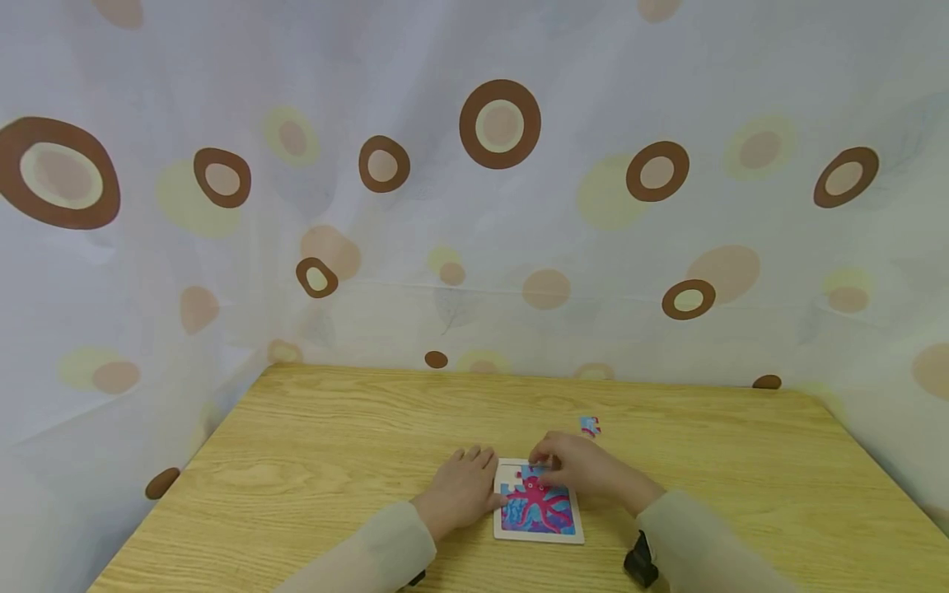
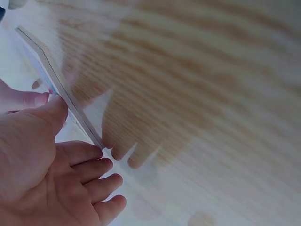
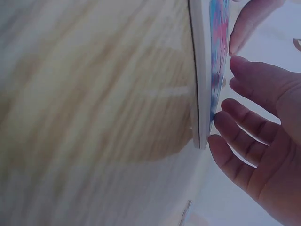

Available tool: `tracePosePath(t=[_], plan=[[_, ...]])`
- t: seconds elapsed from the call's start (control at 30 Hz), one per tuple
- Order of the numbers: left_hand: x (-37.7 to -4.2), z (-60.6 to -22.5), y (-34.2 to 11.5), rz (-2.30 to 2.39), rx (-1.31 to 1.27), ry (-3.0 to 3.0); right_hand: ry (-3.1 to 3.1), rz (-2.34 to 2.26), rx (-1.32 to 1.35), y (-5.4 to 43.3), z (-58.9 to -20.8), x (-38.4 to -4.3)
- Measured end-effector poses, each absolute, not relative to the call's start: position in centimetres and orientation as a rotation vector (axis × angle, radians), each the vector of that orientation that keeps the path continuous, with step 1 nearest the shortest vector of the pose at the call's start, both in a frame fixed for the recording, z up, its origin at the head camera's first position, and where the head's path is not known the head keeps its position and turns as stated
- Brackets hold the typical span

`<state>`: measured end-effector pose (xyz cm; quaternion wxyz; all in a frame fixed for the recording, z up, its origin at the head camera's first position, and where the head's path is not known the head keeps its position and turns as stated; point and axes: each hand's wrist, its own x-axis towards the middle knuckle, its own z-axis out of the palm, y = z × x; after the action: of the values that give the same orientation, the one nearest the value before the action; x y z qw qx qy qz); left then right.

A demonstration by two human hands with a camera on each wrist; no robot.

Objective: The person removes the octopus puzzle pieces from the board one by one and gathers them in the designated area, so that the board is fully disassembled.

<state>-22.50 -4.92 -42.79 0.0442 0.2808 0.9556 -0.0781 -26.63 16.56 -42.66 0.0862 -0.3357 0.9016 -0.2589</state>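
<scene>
A jigsaw puzzle with a pink octopus on blue [image 1: 539, 502] lies in a white frame tray [image 1: 539, 539] on the table. Bare white backing [image 1: 508, 474] shows at its upper left. My left hand [image 1: 460, 487] rests along the tray's left side, fingers straight, thumb over its edge. At the upper right of the puzzle, my right hand [image 1: 583, 466] touches the picture with loosely bent, spread fingers; the right wrist view shows its fingertips [image 3: 221, 123] right at the tray's edge. Beyond that hand lies a loose puzzle piece [image 1: 590, 426], blue with pink.
The light wood table [image 1: 356, 445] runs back to a pale curtain [image 1: 415, 222] patterned with brown rings, which also hangs along both sides. A black wrist device [image 1: 641, 562] sits below the right sleeve.
</scene>
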Motion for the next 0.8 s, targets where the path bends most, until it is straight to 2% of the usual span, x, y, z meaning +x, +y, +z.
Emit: tracePosePath(t=[0.47, 0.8], plan=[[-22.4, -42.6, -4.8, -0.237, 0.892, 2.906, 2.796, -0.395, -1.256, 15.6, -42.6, -25.4], [-22.4, -42.5, -4.8, -0.224, 0.893, 2.907, 2.599, -0.770, -1.034, 15.2, -42.5, -25.7]])
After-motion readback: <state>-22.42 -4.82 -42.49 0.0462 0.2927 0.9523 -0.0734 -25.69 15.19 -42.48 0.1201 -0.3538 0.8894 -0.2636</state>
